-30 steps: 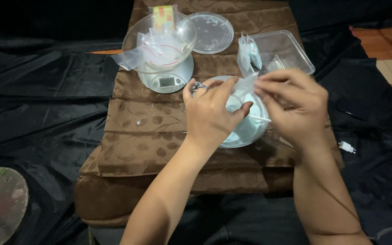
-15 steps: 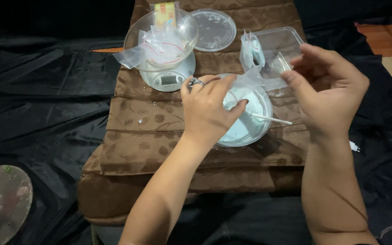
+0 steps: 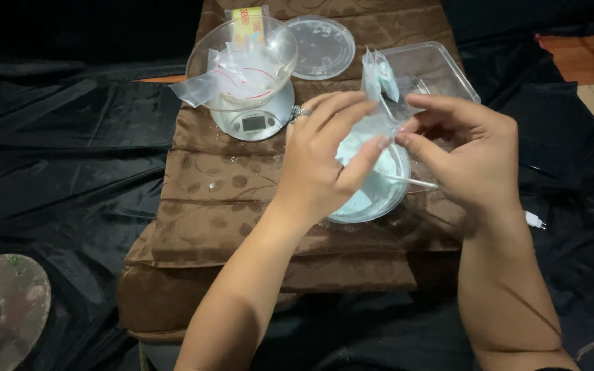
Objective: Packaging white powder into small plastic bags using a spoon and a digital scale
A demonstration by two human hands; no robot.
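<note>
Both hands have drawn together since a moment ago: the right hand [image 3: 472, 154], which was held off to the side, has come back in over the round bowl [image 3: 390, 196], and the left hand [image 3: 324, 161] has lifted off the bowl's rim to meet it. Between them they hold a small clear plastic bag [image 3: 379, 113], which hangs just above the bowl. The left grip pinches the bag's lower edge between thumb and fingertips; the right grip pinches it on the other side, its fingers curled in. A ring shows on the left hand.

Inside the bowl lies pale blue powder or paste, and a thin white stick [image 3: 410, 181] rests across the bowl's right side. Just behind the bowl stands a clear rectangular plastic container [image 3: 448, 65]. Behind and to the left of the bowl sits a kitchen scale [image 3: 256, 122] carrying a clear glass bowl [image 3: 204, 58] with more small bags in it. Beside that, straight behind the bowl, lies a round clear lid [image 3: 321, 47]. All rest on a surface covered with brown cloth [image 3: 221, 185], with black sheeting [image 3: 56, 151] spread around it.
</note>
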